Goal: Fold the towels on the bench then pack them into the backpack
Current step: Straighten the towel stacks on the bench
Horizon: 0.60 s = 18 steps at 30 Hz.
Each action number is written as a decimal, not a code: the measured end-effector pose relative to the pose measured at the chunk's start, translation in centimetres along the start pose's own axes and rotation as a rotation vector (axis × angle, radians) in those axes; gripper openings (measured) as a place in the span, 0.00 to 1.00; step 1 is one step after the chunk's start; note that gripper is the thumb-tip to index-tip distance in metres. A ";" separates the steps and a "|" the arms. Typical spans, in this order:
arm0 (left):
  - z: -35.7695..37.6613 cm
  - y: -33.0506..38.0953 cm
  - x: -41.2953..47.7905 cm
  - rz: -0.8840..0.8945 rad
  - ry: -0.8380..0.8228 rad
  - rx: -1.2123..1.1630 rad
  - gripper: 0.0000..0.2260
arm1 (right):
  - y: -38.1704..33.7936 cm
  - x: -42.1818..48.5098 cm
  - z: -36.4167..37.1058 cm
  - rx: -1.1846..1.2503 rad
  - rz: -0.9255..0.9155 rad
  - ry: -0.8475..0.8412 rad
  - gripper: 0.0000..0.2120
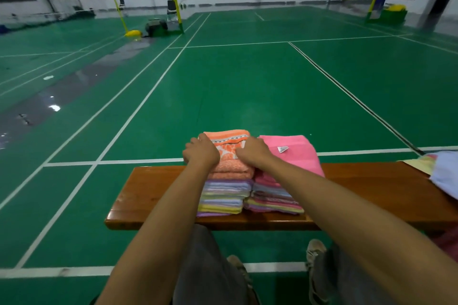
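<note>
A wooden bench [153, 190] stood on the green court floor [223, 86], and everything else sat relative to it. Near its middle were two stacks of folded towels, side by side and touching. The left stack [224, 197] was striped in pastel colours lower down, with an orange towel [230, 153] on top. The left hand [201, 152] lay on the left part of that orange towel, knuckles up, fingers curled down over its far left edge; the fingertips were hidden, so whether they pinched the cloth could not be told. The right hand [252, 152] rested on the right part of the same towel, at the seam between the stacks, its fingers bent and pressed into the cloth, the tips again out of sight. The orange towel lay under both palms and showed between them. The right stack [272, 202] carried a pink towel [297, 156] with a small white tag, just beside the right hand. At the bench's right end lay loose pale cloth [443, 173], well apart from the stacks.
</note>
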<state>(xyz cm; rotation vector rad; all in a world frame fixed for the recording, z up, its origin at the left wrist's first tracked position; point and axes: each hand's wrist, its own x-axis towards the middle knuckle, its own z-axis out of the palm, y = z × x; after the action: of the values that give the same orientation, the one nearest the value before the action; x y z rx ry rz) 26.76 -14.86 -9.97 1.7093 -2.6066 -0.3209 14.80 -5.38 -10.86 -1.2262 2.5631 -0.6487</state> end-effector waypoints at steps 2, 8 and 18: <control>0.5 0.9 -0.1 0.123 0.217 0.084 0.28 | -0.4 -0.1 -0.1 -0.061 -0.046 0.142 0.17; 4.3 1.1 1.1 0.336 0.107 0.013 0.23 | -0.3 0.5 2.3 -0.286 -0.243 0.075 0.20; 5.3 1.2 1.1 0.309 0.128 0.041 0.25 | 0.9 0.9 4.2 -0.437 -0.161 -0.025 0.30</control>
<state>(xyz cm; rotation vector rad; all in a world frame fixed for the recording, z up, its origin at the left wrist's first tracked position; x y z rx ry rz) 24.62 -14.48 -15.10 1.2593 -2.7390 -0.1474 15.22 -6.85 -14.94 -1.5689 2.6900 -0.0936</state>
